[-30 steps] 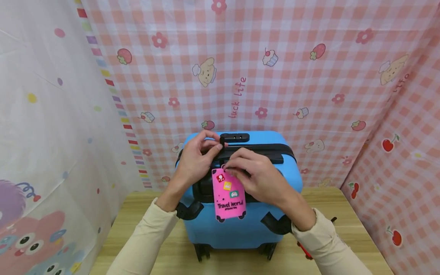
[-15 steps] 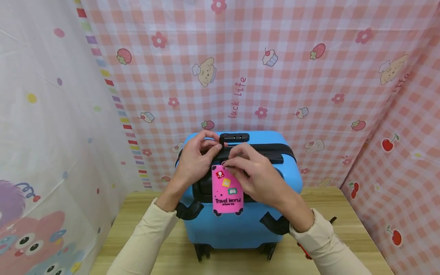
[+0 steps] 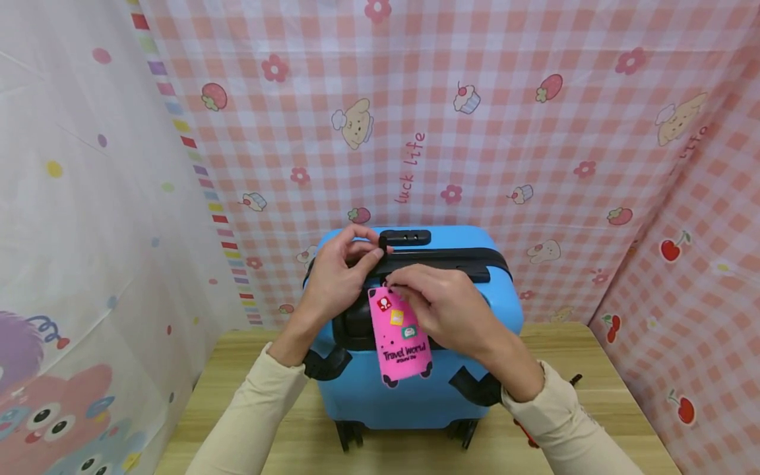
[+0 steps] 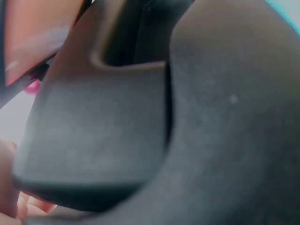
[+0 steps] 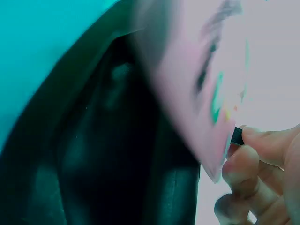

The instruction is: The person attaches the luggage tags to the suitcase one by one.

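Note:
A pink luggage tag (image 3: 399,346) printed "Travel World" hangs in front of the upright light blue suitcase (image 3: 404,399). My right hand (image 3: 454,307) pinches a short black strap at the tag's top; in the right wrist view the strap end (image 5: 237,136) shows between thumb and forefinger, beside the blurred tag (image 5: 192,89). With thumb and fingertips my left hand (image 3: 335,274) pinches a black strap piece (image 3: 382,245) just left of the combination lock (image 3: 410,237). Black handle plastic (image 4: 93,131) fills most of the left wrist view, hiding nearly all of that hand.
The suitcase stands on its wheels (image 3: 349,434) on a wood-grain table (image 3: 237,396). Curved black straps (image 3: 328,364) stick out at both wrists. A small red item (image 3: 525,432) lies partly under the right forearm. Pink checked cloth (image 3: 463,145) hangs behind, white printed cloth at left.
The tag rose slightly, then swung down and to the right, now tilted. My right hand's fingers have lowered a little at the strap. My left hand has stayed in place.

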Demonstrator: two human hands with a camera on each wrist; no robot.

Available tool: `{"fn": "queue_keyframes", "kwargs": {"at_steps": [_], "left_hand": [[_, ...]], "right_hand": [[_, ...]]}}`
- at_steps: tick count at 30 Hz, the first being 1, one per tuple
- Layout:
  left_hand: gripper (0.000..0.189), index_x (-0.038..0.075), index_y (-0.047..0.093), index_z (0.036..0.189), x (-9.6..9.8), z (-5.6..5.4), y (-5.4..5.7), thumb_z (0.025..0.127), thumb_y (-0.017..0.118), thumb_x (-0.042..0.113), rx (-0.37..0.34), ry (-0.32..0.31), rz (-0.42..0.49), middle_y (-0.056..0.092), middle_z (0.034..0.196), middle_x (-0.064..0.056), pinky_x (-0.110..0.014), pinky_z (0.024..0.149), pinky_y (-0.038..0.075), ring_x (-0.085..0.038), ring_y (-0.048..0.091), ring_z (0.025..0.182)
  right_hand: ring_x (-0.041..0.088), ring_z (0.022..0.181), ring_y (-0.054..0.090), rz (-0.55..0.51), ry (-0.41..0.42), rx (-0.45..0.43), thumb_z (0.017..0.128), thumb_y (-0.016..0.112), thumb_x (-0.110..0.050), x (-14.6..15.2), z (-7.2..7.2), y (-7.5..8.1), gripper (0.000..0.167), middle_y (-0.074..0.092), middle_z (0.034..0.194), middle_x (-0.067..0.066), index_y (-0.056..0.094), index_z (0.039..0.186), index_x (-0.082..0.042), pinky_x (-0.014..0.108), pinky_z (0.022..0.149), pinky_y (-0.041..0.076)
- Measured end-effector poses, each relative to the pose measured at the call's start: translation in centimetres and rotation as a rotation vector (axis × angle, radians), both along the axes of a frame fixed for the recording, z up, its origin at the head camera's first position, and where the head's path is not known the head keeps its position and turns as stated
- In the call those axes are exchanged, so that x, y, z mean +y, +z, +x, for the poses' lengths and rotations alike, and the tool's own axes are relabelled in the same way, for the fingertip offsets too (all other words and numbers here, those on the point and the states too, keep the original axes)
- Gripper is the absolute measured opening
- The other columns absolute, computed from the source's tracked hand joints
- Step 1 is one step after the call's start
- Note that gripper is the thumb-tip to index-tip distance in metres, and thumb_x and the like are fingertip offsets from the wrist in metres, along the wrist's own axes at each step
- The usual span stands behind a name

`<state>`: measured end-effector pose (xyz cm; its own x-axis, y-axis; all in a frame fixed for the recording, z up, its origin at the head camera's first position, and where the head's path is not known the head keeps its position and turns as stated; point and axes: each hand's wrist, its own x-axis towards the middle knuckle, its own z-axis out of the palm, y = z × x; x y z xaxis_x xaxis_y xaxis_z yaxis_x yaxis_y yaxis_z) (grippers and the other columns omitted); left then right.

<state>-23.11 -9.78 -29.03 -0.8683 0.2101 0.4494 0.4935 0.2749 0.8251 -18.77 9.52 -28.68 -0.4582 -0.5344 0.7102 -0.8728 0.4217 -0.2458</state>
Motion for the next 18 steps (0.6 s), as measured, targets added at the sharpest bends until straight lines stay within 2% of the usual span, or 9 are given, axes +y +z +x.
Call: {"fn": "queue_keyframes", "kwargs": {"at_steps": [5, 8, 10, 12, 18], "left_hand": [[0.009, 0.009, 0.059, 0.108, 0.0, 0.0, 0.0, 0.099, 0.06, 0.009, -0.021, 0.003, 0.01, 0.076, 0.101, -0.003, -0.034, 0.083, 0.053, -0.015, 0.07, 0.092], [0.009, 0.009, 0.058, 0.108, 0.0, 0.0, 0.0, 0.099, 0.06, 0.01, -0.025, -0.001, 0.015, 0.076, 0.102, -0.003, -0.033, 0.081, 0.054, -0.015, 0.07, 0.092], [0.009, 0.008, 0.058, 0.108, 0.0, 0.0, -0.1, 0.099, 0.059, 0.009, -0.018, -0.008, 0.018, 0.076, 0.102, -0.004, -0.033, 0.082, 0.055, -0.015, 0.07, 0.094], [0.009, 0.008, 0.058, 0.108, 0.0, -0.1, -0.1, 0.099, 0.059, 0.009, -0.008, -0.007, 0.015, 0.076, 0.102, -0.004, -0.033, 0.083, 0.054, -0.015, 0.07, 0.094], [0.01, 0.007, 0.058, 0.109, 0.0, -0.1, -0.1, 0.099, 0.06, 0.008, 0.009, -0.006, 0.021, 0.076, 0.103, -0.006, -0.03, 0.081, 0.053, -0.017, 0.07, 0.093]], "right_hand": [[0.017, 0.091, 0.062, -0.042, -0.017, 0.015, 0.089, 0.068, 0.004, -0.3, 0.0, -0.1, 0.013, 0.06, 0.102, 0.01, 0.071, 0.101, 0.001, 0.028, 0.077, 0.057], [0.015, 0.082, 0.058, -0.069, -0.067, 0.016, 0.088, 0.07, 0.002, -0.5, 0.2, -0.1, 0.011, 0.057, 0.097, 0.009, 0.072, 0.099, 0.001, 0.026, 0.069, 0.054], [0.013, 0.077, 0.057, -0.084, -0.098, -0.018, 0.088, 0.071, 0.0, -0.7, 0.4, 0.1, 0.011, 0.058, 0.094, 0.009, 0.073, 0.099, 0.0, 0.025, 0.065, 0.052], [0.009, 0.073, 0.059, -0.111, -0.105, -0.107, 0.089, 0.071, 0.0, -0.9, 0.8, 0.3, 0.01, 0.06, 0.093, 0.008, 0.073, 0.098, 0.001, 0.022, 0.063, 0.053], [0.007, 0.07, 0.07, -0.256, -0.109, -0.485, 0.091, 0.067, 0.001, -1.9, 1.9, 0.8, 0.009, 0.062, 0.097, 0.009, 0.071, 0.1, 0.002, 0.021, 0.063, 0.057]]}}
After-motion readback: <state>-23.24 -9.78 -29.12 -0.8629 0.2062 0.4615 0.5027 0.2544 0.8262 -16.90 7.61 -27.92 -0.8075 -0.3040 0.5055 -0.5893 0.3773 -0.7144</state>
